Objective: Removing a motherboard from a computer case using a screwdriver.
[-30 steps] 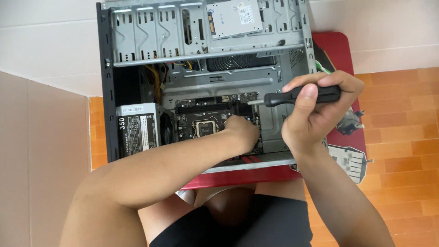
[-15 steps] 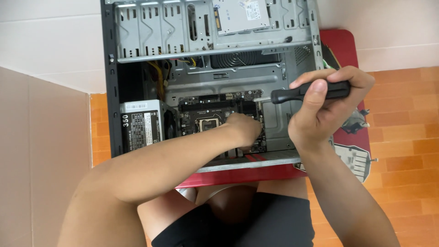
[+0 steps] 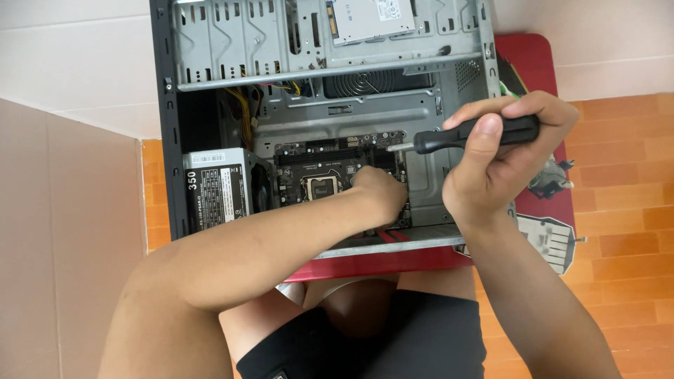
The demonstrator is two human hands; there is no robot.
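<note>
Open computer case [image 3: 210,105] lies on its side on a red stool [image 3: 533,63], filling most of the seat. Inside it: a dark motherboard [image 3: 330,168] in the middle, a grey power supply [image 3: 214,189] by the case's left wall, yellow cables [image 3: 246,112] above that, a drive [image 3: 368,17] in the bay rack at the far edge. Left hand [image 3: 379,193] reaches into the case and rests on the motherboard's right part, fingers curled under; what they pinch, I can't tell. Right hand [image 3: 498,158] hovers over the case's right side, fingers wrapped tight around a black-handled screwdriver [image 3: 470,137], its tip pointing left toward the board.
</note>
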